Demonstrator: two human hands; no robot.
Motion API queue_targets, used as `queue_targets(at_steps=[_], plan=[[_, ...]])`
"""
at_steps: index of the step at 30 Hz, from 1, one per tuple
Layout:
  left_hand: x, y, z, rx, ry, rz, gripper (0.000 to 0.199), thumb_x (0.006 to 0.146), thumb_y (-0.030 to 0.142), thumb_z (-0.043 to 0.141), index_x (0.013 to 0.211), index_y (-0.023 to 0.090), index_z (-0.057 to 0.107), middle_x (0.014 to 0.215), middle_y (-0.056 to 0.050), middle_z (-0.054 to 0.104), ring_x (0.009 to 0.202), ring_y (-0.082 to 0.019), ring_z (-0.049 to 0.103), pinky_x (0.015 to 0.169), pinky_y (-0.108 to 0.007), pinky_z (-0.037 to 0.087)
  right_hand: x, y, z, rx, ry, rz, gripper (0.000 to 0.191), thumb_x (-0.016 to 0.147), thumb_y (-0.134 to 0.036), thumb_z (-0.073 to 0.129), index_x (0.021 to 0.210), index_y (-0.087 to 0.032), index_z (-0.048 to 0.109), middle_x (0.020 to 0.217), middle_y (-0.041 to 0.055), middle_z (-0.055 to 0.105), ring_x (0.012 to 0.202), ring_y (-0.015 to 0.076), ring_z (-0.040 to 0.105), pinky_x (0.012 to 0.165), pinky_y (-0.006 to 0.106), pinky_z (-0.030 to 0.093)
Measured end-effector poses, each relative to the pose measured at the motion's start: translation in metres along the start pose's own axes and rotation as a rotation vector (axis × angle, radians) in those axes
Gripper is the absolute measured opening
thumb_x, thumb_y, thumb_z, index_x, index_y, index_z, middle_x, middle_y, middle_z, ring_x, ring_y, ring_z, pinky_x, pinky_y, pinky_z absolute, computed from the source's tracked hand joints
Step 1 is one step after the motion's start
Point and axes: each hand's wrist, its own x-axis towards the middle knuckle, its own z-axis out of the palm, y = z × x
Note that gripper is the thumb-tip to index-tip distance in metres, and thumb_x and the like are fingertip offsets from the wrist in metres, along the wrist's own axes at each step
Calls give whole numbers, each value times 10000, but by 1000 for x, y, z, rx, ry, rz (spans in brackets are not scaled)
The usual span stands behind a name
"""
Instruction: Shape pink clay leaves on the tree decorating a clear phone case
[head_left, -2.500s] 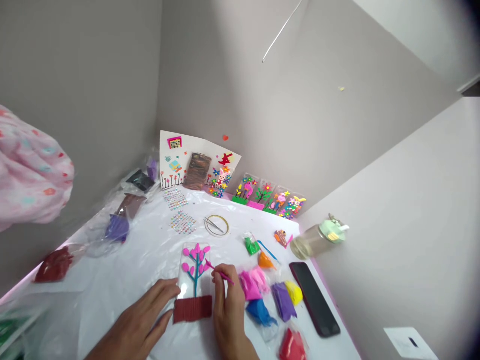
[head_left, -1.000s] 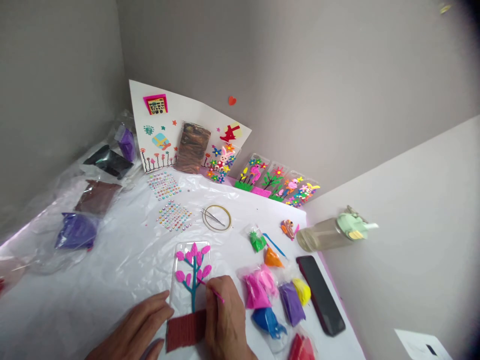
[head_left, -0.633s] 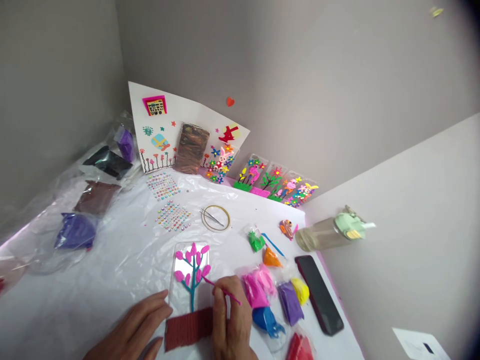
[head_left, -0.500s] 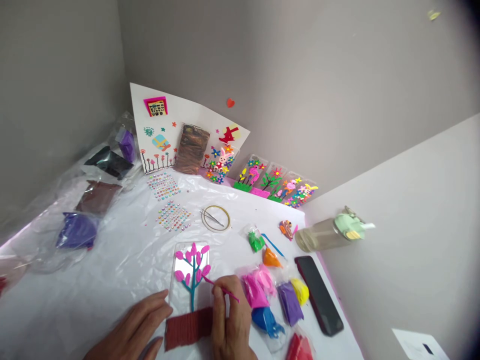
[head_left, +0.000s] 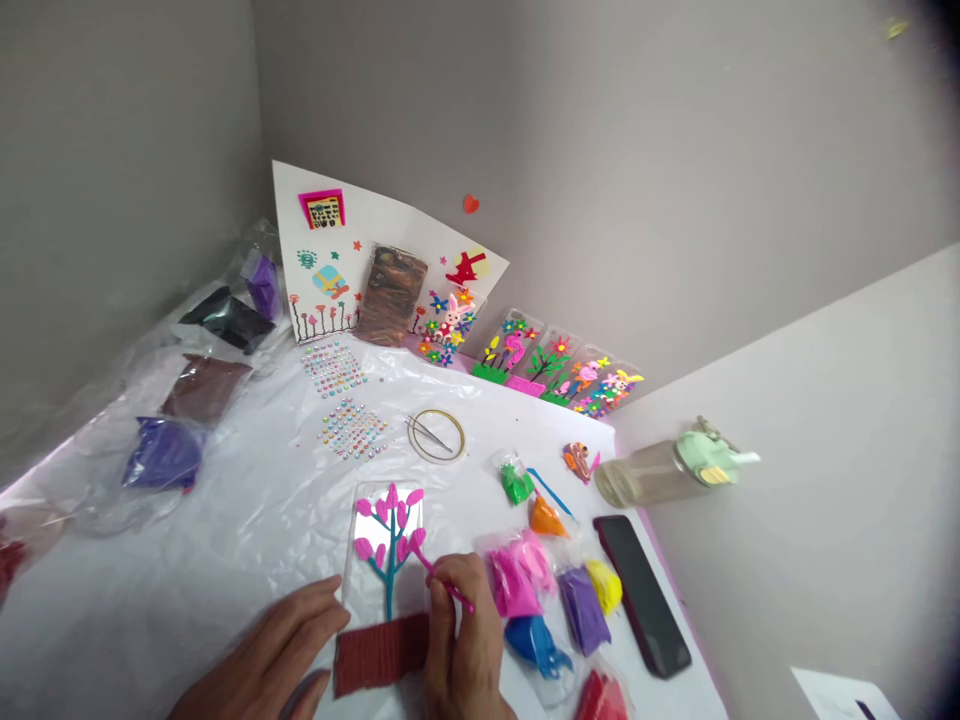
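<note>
A clear phone case (head_left: 351, 570) lies flat at the lower middle, bearing a teal clay stem with branches (head_left: 390, 575) and several pink clay leaves (head_left: 392, 495). Brown ribbed clay (head_left: 379, 655) covers its lower end. Pinched in my right hand (head_left: 465, 630) is a thin pink modelling tool (head_left: 450, 587), its tip at a pink leaf on the right side of the stem. My left hand (head_left: 274, 650) rests with fingers stretched out beside the case's left edge, fingertips at or close to it, holding nothing.
Bags of coloured clay, such as purple (head_left: 583, 605) and blue (head_left: 536, 640), lie right of my right hand. Beyond them are a black phone (head_left: 643, 598) and a bottle (head_left: 660, 472) on its side. Tweezers (head_left: 431, 433) lie in a ring. Decorated cases (head_left: 510, 345) lean along the wall.
The tool's tip has shifted slightly up to the pink leaf on the right. My left hand keeps its place by the case. The whole view has shifted a little.
</note>
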Motion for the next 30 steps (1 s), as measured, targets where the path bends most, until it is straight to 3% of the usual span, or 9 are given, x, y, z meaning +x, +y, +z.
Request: queue_targets(at_steps=[5, 18, 23, 30], plan=[[0, 0, 0, -10, 2, -14, 373, 942, 302, 546, 1307, 306, 623, 1318, 20, 725, 1150, -128, 725, 1048, -138, 477, -3, 1, 1, -13, -11, 55, 140, 1019, -143, 449, 997, -235, 552, 836, 21, 588, 714, 163, 585, 668, 269, 503], [4, 0, -2, 24, 0, 29, 377, 937, 274, 539, 1306, 251, 611, 1314, -13, 719, 1170, -121, 712, 1083, -139, 428, 2, -2, -2, -116, -134, -96, 155, 1030, -121, 411, 995, -230, 515, 793, 18, 558, 686, 163, 552, 617, 261, 486], [2, 1, -4, 21, -8, 21, 381, 943, 275, 536, 1318, 257, 598, 1317, -12, 713, 1176, -114, 706, 1082, -140, 427, -2, -4, -4, -105, -86, -29, 137, 1036, -144, 416, 1014, -236, 514, 823, 30, 576, 718, 177, 575, 661, 287, 505], [3, 3, -5, 8, -16, 17, 366, 951, 267, 535, 1311, 252, 599, 1335, -8, 704, 1184, -109, 701, 1086, -127, 418, -1, -8, -3, -133, -11, -79, 151, 1044, -189, 420, 962, -228, 541, 783, 27, 604, 668, 176, 599, 614, 276, 490]])
